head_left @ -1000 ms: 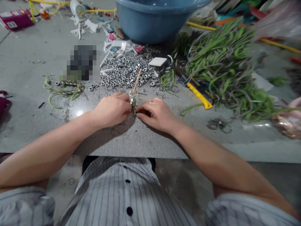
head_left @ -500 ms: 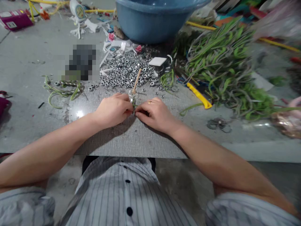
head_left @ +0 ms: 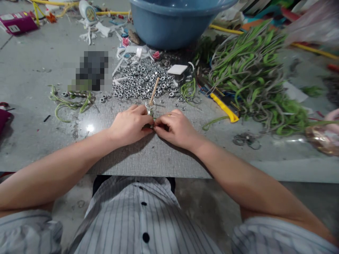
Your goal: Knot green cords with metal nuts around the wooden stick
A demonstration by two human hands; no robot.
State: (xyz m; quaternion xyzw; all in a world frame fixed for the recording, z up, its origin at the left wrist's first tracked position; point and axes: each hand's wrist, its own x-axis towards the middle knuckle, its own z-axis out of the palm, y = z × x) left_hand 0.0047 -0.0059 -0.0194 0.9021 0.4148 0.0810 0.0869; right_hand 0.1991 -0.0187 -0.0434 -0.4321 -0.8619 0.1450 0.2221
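My left hand (head_left: 129, 124) and my right hand (head_left: 174, 127) meet fingertip to fingertip on the grey textured board (head_left: 148, 155). Both are closed in a pinch round a small item made of green cord and metal nuts (head_left: 150, 124), mostly hidden by the fingers. A ring sits on my right hand. Just beyond the fingers stands a small clear cup (head_left: 149, 104) with a wooden stick (head_left: 154, 90) leaning in it. Behind that lies a heap of silver nuts (head_left: 140, 81).
A pile of green and grey cords (head_left: 254, 74) fills the right side. A yellow utility knife (head_left: 225, 106) lies beside it. A blue basin (head_left: 174, 21) stands at the back. Cords threaded with nuts (head_left: 71, 98) lie at the left. Another person's hand (head_left: 331, 123) shows at the right edge.
My hands have drawn slightly closer together, so the green cord between the fingertips is now almost covered. Nothing else has moved.
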